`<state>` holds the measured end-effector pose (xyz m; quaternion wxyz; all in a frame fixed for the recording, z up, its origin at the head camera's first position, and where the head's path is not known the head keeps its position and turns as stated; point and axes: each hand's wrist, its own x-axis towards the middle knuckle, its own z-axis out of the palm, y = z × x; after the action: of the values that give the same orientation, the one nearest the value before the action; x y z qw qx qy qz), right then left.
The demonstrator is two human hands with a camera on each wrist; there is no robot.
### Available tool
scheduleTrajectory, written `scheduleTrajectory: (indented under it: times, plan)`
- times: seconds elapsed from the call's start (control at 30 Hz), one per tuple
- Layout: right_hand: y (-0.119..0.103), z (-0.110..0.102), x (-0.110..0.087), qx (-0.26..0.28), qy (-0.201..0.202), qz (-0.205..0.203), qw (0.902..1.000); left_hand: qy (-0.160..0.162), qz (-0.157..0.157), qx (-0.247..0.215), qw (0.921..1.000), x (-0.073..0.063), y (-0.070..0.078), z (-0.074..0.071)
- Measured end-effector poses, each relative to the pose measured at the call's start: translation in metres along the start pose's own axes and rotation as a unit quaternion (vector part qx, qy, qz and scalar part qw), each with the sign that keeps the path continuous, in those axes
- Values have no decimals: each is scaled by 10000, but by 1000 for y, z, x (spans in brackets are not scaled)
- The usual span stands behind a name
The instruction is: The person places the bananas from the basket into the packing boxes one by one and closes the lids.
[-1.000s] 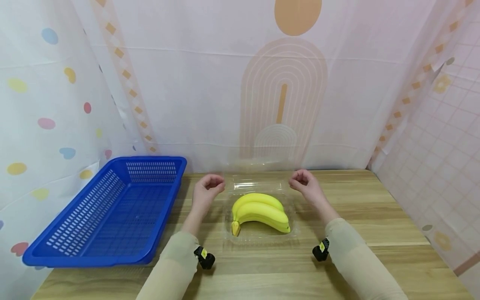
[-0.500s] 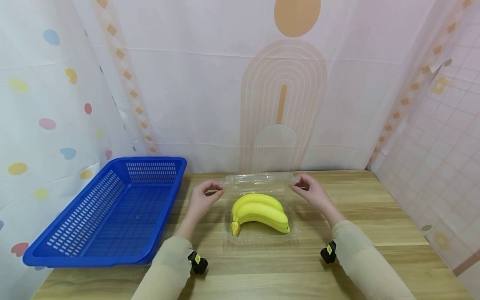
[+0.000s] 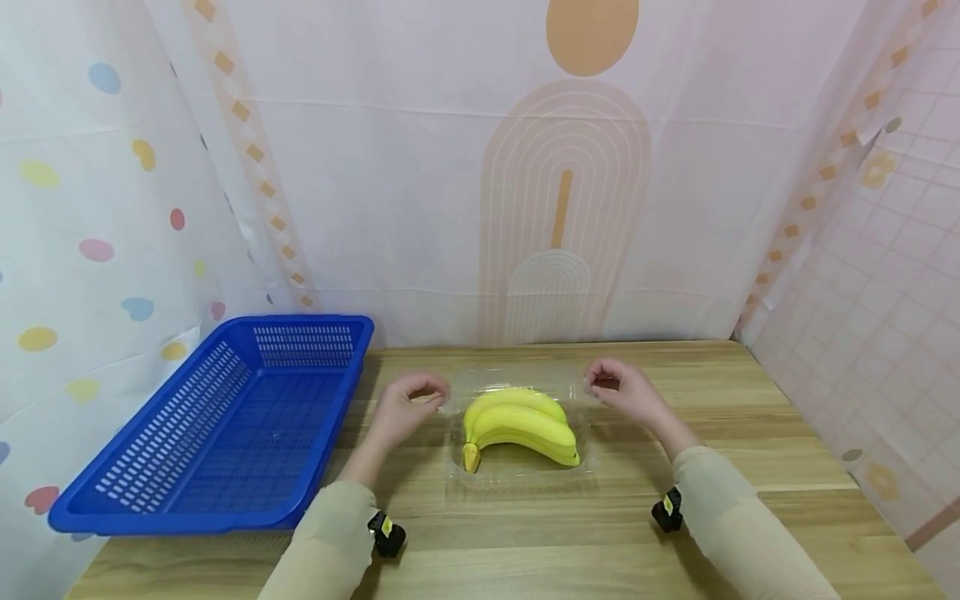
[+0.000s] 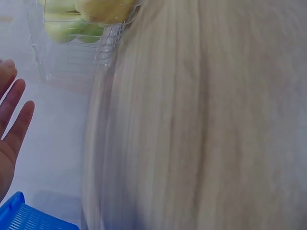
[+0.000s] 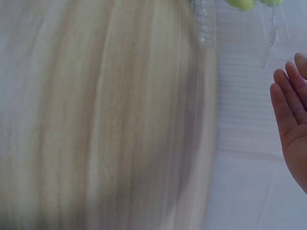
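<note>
A bunch of yellow bananas (image 3: 521, 423) lies in a clear plastic clamshell box (image 3: 517, 481) on the table. The box's hinged lid (image 3: 517, 380) is raised at the back and leans forward over the far side of the bunch. At its left corner, my left hand (image 3: 405, 408) pinches the lid's edge between thumb and fingers. My right hand (image 3: 628, 393) pinches the opposite corner in the same way. The left wrist view shows part of that left hand (image 4: 10, 132) beside the box, and the right wrist view shows the right hand (image 5: 293, 115) near a clear corner.
A blue plastic basket (image 3: 300, 510) with slotted sides stands on the left of the wooden table (image 3: 525, 550). Printed curtains (image 3: 420, 183) hang behind the table and along both sides. A small black camera sits on each wrist.
The lid has swung down and toward me, from nearly upright to low over the back of the bananas. Both hands have come down and nearer with it. Bananas and basket stay put.
</note>
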<state>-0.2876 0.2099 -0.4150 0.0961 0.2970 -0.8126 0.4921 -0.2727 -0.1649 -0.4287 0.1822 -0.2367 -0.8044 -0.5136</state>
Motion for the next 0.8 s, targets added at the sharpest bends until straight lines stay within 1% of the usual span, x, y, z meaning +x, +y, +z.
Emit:
scheduleTrajectory:
  times: [0.07, 0.2, 0.33, 0.43, 0.53, 0.6, 0.7, 0.8]
  plan:
    - [0, 0, -1, -107, -85, 59, 9999, -7, 242, 147, 9996, -1, -1, 0]
    - [0, 1, -2, -307, -198, -58, 9993, -51, 651, 436, 9969, -4, -3, -1]
    - [1, 0, -3, -603, -314, -164, 9976, -151, 904, 738, 9931, -6, -4, -3]
    - [2, 0, -3, -845, -405, -215, 9954, -227, 969, 974, 9903, -8, -4, -5]
    - [3, -1, -4, -1104, -475, -340, 9922, -282, 1120, 1123, 9869, -8, -3, -6]
    - [3, -1, -4, -1276, -495, -493, 9894, -319, 1250, 1191, 9845, -8, -3, -6]
    - [4, -1, -5, -1575, -486, -842, 9827, -395, 1467, 1361, 9790, -8, -3, -6]
    - [6, 0, -5, -1788, -456, -1169, 9759, -495, 1556, 1580, 9738, -9, -1, -7]
